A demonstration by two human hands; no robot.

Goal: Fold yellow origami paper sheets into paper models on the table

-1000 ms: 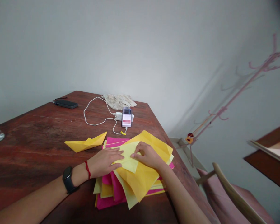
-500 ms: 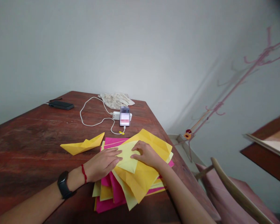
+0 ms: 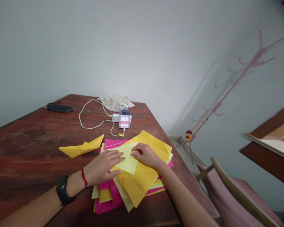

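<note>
A folded pale yellow sheet of paper [image 3: 130,166] lies on top of a loose stack of yellow, pink and pale yellow paper [image 3: 142,183]. My left hand [image 3: 104,167] rests flat on the folded sheet's left side, fingers stretched out and thumb apart. At the sheet's right edge, my right hand [image 3: 146,156] is curled, with thumb and fingertips drawn in on the paper; its hold is partly hidden by the fingers. Left of the stack sits a folded yellow paper boat [image 3: 82,147], touched by neither hand.
Behind the stack, a phone [image 3: 124,119] leans on a white charger [image 3: 115,118] with a white cable [image 3: 92,127]. A crumpled cloth [image 3: 115,102] and a black case-like object [image 3: 59,108] lie farther back. A chair [image 3: 236,189] and pink coat stand [image 3: 236,78] are at right.
My left thumb has spread away from the fingers and moved down toward the near side. My right fingers have curled in slightly. The whole view has shifted a little; the paper stays put.
</note>
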